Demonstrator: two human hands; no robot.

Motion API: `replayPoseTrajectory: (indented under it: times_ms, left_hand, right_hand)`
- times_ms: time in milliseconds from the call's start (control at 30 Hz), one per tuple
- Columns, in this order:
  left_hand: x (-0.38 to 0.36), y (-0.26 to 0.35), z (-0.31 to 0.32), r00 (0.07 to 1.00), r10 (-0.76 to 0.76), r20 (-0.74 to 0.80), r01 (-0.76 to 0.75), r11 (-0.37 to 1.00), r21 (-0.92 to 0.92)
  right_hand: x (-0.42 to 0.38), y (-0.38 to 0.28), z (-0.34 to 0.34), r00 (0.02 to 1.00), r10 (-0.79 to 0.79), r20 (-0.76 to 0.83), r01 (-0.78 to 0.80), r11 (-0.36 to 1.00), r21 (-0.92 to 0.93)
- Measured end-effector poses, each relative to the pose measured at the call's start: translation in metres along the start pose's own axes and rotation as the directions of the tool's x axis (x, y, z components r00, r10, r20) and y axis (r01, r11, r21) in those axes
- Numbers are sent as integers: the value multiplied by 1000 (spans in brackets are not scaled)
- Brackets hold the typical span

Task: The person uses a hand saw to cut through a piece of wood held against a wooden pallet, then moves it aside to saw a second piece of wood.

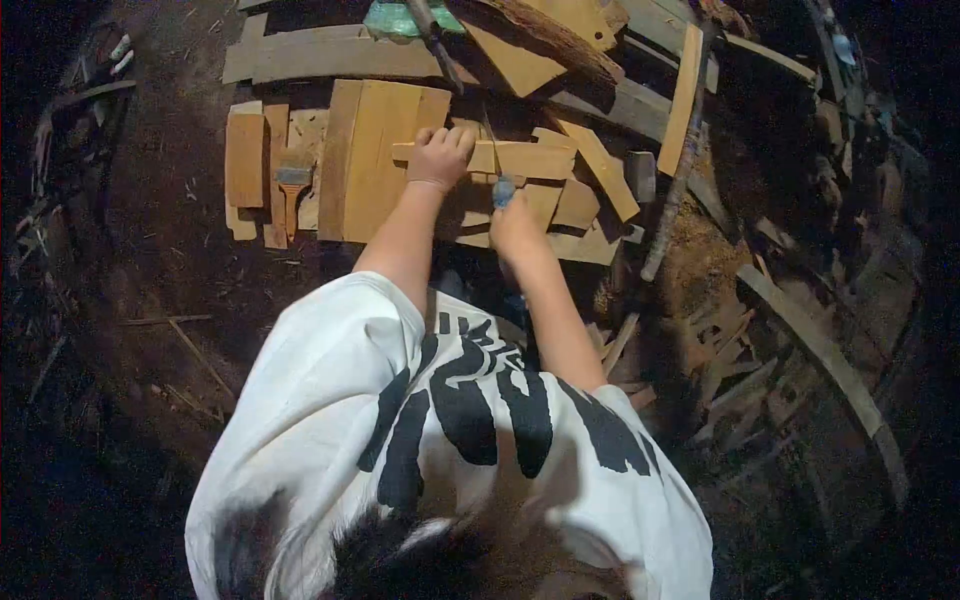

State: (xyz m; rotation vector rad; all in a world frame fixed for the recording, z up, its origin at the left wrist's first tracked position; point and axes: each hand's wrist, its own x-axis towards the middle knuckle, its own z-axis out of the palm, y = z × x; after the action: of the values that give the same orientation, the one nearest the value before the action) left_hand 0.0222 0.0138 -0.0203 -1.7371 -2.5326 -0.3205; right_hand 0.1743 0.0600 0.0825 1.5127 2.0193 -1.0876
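My left hand [441, 157] is closed over a narrow wooden strip [537, 159], pressing it onto the boards below. In my right hand [517, 230] is the blue handle of a saw [503, 191]. Its thin blade, seen nearly edge-on, points away from me and crosses the strip to the right of my left hand. The cutting edge is too fine to make out. Wide light boards [375, 165] lie under and left of my left hand. Small wood offcuts [576, 204] lie just right of the saw.
A flat paintbrush [292, 187] lies at the left beside a wooden block [246, 160]. Rough planks [340, 55] and a green plastic piece [400, 18] are at the far side. A long pole [668, 230] slants along the right, with scrap wood strewn over the dark ground beyond.
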Motion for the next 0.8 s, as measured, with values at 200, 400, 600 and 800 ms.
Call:
replayPoseTrajectory:
  times_ms: [200,400,600,800]
  left_hand:
    - [1,-4,-7,999,13,53,-12,1000,-16]
    - [3,-6,-16,995,40,86,-30,992,-121]
    - [5,-3,-21,975,10,223,21,991,-135]
    - [4,-1,-19,975,-25,220,60,986,-155]
  right_hand:
    - [-69,5,-37,990,96,101,-107,988,114]
    - [-4,-13,-13,1000,10,18,-11,998,61]
    - [-60,4,-36,990,96,102,-103,992,67]
    - [-13,-4,-16,999,-5,52,2,999,49]
